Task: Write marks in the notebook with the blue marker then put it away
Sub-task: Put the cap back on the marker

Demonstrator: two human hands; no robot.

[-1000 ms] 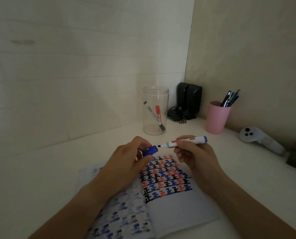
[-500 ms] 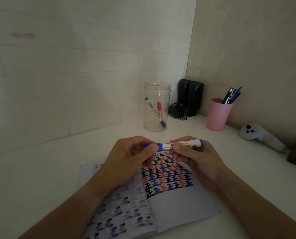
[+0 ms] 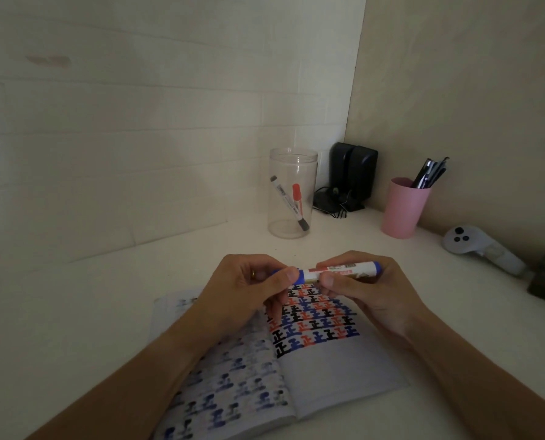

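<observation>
Cap now back on blue marker (image 3: 338, 272); a sec ago it was off. Left hand (image 3: 252, 289) pinches the cap end, right hand (image 3: 365, 285) pinches the barrel, above notebook (image 3: 328, 373). Writing looks done; next prob. clear jar (image 3: 292, 193) at 12 o'clock.

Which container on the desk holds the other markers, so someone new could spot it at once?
Look to the back corner of the white desk, where the two walls meet. Left of the black speakers stands a clear plastic jar, open-topped, with a red marker and a black marker leaning inside. The pink cup nearby is opaque and holds dark pens.
</observation>
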